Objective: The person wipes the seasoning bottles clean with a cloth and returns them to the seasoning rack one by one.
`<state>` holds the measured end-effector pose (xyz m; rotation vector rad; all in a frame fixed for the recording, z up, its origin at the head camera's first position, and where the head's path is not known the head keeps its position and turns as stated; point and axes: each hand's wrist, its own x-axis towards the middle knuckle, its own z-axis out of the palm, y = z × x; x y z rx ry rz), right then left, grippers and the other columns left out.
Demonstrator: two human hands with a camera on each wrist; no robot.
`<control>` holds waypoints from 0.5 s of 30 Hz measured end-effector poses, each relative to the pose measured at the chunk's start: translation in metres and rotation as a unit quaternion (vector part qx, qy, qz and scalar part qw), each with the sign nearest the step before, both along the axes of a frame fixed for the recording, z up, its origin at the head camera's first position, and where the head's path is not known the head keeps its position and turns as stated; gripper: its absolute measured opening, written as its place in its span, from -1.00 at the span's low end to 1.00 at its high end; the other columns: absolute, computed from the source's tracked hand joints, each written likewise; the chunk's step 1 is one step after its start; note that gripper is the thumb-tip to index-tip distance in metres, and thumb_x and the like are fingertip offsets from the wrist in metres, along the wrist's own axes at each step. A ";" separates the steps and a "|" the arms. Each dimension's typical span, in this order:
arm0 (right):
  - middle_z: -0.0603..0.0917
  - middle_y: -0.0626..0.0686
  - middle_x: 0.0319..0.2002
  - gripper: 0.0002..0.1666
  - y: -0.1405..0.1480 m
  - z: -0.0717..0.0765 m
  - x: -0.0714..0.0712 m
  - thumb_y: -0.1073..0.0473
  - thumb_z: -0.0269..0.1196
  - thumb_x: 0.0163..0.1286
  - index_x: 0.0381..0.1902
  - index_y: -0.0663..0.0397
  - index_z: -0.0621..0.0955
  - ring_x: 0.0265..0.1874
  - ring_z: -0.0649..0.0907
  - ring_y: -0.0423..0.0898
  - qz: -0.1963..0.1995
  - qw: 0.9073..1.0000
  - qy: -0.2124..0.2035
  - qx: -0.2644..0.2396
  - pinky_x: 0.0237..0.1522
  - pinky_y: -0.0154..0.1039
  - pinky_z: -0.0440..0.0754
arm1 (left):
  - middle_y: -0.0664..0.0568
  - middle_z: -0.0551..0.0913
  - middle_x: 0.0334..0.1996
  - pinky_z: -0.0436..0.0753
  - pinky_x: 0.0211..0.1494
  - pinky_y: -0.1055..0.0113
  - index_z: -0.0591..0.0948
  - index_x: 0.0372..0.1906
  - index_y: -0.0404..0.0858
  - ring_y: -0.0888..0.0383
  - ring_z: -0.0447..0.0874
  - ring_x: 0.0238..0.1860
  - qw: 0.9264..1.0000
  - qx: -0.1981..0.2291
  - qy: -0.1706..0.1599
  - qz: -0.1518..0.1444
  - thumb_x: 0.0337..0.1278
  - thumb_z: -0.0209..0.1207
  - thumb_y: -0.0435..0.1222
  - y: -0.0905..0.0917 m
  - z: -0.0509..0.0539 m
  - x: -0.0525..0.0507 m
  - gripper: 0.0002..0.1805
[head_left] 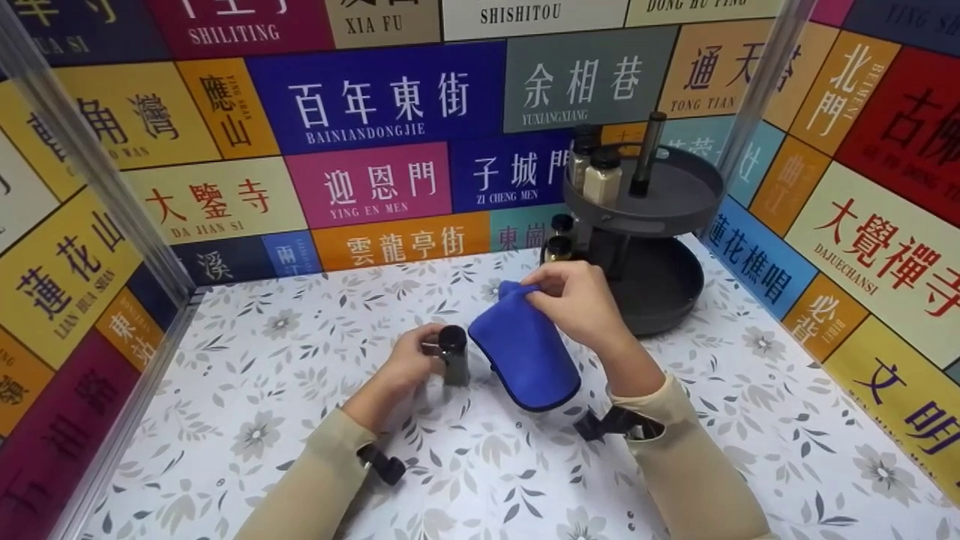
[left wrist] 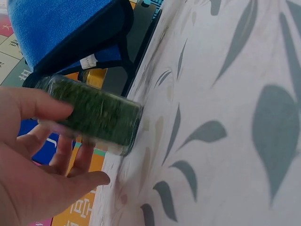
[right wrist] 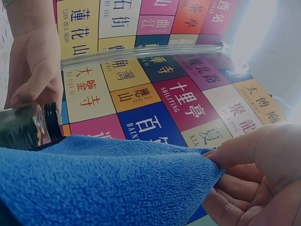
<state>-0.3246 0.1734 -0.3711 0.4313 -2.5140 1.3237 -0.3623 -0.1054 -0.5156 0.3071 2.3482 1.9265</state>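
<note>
My left hand (head_left: pixel 409 361) holds a small clear spice jar (left wrist: pixel 96 110) with green dried flakes and a black cap (head_left: pixel 452 337). The jar is upright; its base is at or close to the tabletop. In the left wrist view, my thumb lies across the near side and other fingers go behind it. To the jar's right, my right hand (head_left: pixel 574 304) pinches a blue cloth (head_left: pixel 525 356) with dark edging by its upper end. The cloth hangs down above the table. In the right wrist view, thumb and fingertips grip the cloth's corner.
A dark two-tier round rack (head_left: pixel 645 217) stands at the back right. Its upper tier bears pale-filled jars (head_left: pixel 602 180) and a tall dark cylinder (head_left: pixel 649 154); more black-capped jars (head_left: pixel 559 244) show by the lower tier. Panels of coloured name signs (head_left: pixel 375 97) surround the flower-patterned table (head_left: pixel 255 360).
</note>
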 end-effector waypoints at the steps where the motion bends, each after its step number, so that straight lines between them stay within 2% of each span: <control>1: 0.87 0.07 -0.15 -0.82 0.000 0.000 0.000 0.30 0.41 0.31 -0.17 0.03 0.86 -0.26 0.84 -0.05 -0.001 1.000 0.001 0.002 -0.10 -0.05 0.82 | -0.17 0.77 -0.10 0.69 -0.07 0.36 0.66 0.15 -0.45 0.11 0.71 -0.18 1.000 -0.004 -0.004 0.004 -0.38 0.16 -0.72 0.001 0.000 0.000 -0.28; 5: 0.88 0.07 -0.16 -0.82 0.000 -0.001 -0.001 0.30 0.41 0.31 -0.16 0.02 0.86 -0.28 0.84 -0.04 -0.005 1.000 0.005 0.009 -0.11 -0.04 0.82 | -0.19 0.79 -0.08 0.71 0.10 0.27 0.68 0.06 -0.44 0.08 0.77 -0.10 1.000 -0.018 -0.005 0.011 -0.29 0.30 -0.67 0.004 0.002 0.002 -0.42; 8: 0.88 0.06 -0.16 -0.83 -0.001 -0.003 -0.002 0.29 0.42 0.32 -0.17 0.02 0.86 -0.27 0.84 -0.04 -0.013 1.000 0.010 0.011 -0.10 -0.02 0.83 | -0.18 0.79 -0.07 0.71 0.14 0.26 0.67 0.06 -0.43 0.10 0.76 -0.08 1.000 -0.004 0.000 0.009 -0.18 0.37 -0.64 0.006 0.008 0.003 -0.47; 11: 0.88 0.06 -0.17 -0.84 -0.005 -0.007 -0.003 0.29 0.43 0.32 -0.16 0.03 0.86 -0.27 0.85 -0.03 -0.019 1.000 0.020 -0.002 -0.09 -0.01 0.82 | -0.10 0.75 -0.13 0.74 0.03 0.29 0.65 0.12 -0.44 0.14 0.74 -0.13 0.998 0.057 -0.004 0.012 -0.05 0.37 -0.60 0.007 0.021 0.010 -0.49; 15: 0.88 0.08 -0.17 -0.84 -0.018 -0.016 -0.004 0.32 0.43 0.33 -0.15 0.09 0.85 -0.25 0.85 -0.04 -0.024 0.997 0.050 -0.045 -0.10 -0.04 0.82 | -0.03 0.72 -0.17 0.80 -0.11 0.26 0.63 0.17 -0.43 0.14 0.75 -0.16 0.988 0.154 -0.003 0.016 0.09 0.35 -0.51 0.010 0.048 0.026 -0.53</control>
